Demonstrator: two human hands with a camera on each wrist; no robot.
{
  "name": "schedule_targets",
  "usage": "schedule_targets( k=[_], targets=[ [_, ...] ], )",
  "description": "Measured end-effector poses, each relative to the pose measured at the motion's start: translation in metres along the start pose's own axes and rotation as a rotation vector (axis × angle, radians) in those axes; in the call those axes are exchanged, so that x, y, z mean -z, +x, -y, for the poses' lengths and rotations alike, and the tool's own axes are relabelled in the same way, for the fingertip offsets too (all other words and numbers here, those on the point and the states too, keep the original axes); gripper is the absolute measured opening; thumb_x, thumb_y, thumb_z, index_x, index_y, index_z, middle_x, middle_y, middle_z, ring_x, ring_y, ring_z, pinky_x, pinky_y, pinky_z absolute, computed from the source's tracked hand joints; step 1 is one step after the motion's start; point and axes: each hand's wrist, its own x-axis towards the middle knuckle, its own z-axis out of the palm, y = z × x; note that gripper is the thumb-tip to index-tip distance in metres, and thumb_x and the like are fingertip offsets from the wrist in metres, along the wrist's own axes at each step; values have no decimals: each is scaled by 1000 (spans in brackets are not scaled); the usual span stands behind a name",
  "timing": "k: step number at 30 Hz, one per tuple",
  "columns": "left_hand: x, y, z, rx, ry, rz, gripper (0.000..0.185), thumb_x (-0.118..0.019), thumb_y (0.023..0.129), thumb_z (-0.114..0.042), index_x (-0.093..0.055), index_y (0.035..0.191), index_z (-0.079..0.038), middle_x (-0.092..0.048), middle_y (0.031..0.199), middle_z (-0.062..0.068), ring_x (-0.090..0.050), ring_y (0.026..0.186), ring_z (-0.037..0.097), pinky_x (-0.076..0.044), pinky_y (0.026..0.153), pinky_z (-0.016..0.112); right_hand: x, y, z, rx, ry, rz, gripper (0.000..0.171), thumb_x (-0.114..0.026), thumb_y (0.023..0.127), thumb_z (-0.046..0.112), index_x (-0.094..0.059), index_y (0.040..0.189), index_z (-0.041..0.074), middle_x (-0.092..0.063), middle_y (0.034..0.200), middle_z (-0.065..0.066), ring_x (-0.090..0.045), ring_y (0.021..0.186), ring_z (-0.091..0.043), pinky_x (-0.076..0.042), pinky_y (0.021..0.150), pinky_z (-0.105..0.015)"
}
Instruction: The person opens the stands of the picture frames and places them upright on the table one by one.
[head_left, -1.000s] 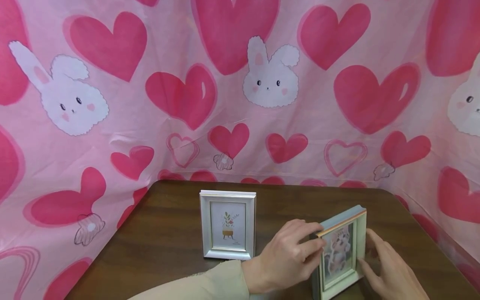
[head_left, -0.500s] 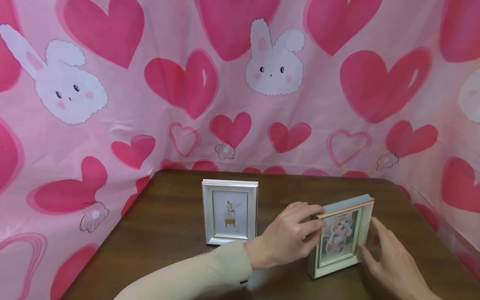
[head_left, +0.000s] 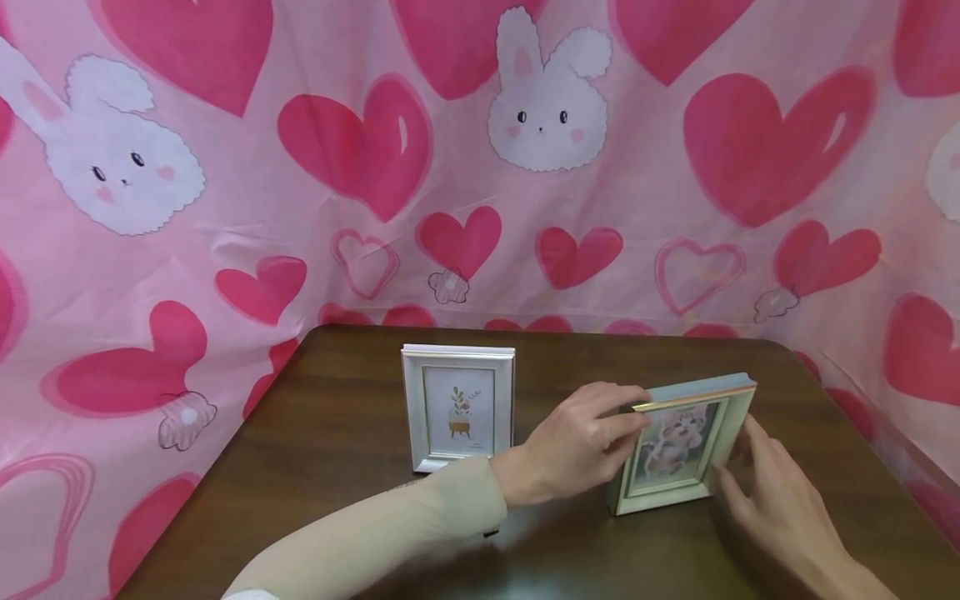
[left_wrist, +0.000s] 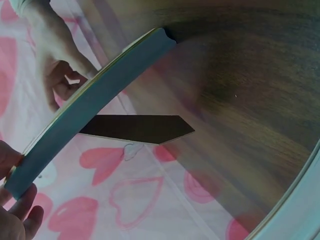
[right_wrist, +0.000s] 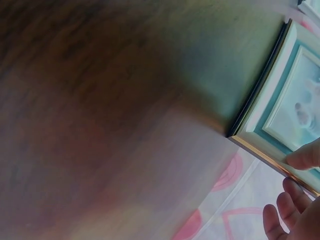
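A pale green photo frame with a kitten picture stands at the right of the table in the head view. My left hand pinches its upper left corner, thumb and fingers on either side of the edge. My right hand holds its right side, with the thumb on the front border and other fingers behind. In the left wrist view, a dark support leg juts out from the back of the frame. Left of it, a silver-white photo frame with a potted plant picture stands upright, partly overlapped by my left sleeve.
The dark wooden table has rounded far corners. A pink cloth with hearts and rabbit faces hangs behind it and along both sides. My left forearm crosses the near part of the table.
Both hands have moved the kitten frame a little away from me and turned it to face me more squarely. The head view has tilted down; the plant frame stays put.
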Motion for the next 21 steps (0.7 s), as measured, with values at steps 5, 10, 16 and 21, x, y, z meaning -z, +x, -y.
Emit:
schedule_targets(
  k=[5,10,16,21],
  targets=[
    [1,1,4,12,-25,27,20,-82,90,-11,-83,110,-6,-72,122,9,-67,111,17,-38,112,22,-1,3,1,3,-2,0,76,-85,69,1,-52,138,1,-60,90,-7,-53,81,-24,-40,58,-41],
    [2,6,10,28,-50,45,22,-82,91,-11,-82,112,-5,-72,123,9,-66,113,16,-38,111,21,0,10,1,-14,-3,4,74,-85,70,1,-52,136,3,-61,89,-5,-52,80,-23,-39,57,-40],
    [0,9,14,34,-43,41,19,-81,92,-9,-82,110,-5,-73,121,8,-67,113,15,-39,110,20,-1,8,5,-64,-5,36,67,-84,71,0,-53,130,5,-60,89,-7,-53,80,-27,-39,57,-42],
    [-1,7,15,73,-117,38,20,-82,90,-6,-82,110,-3,-72,123,10,-66,116,18,-39,109,19,-3,7,6,-46,-10,24,68,-84,70,0,-53,130,5,-60,87,-4,-50,76,-23,-37,56,-39]
  ],
)
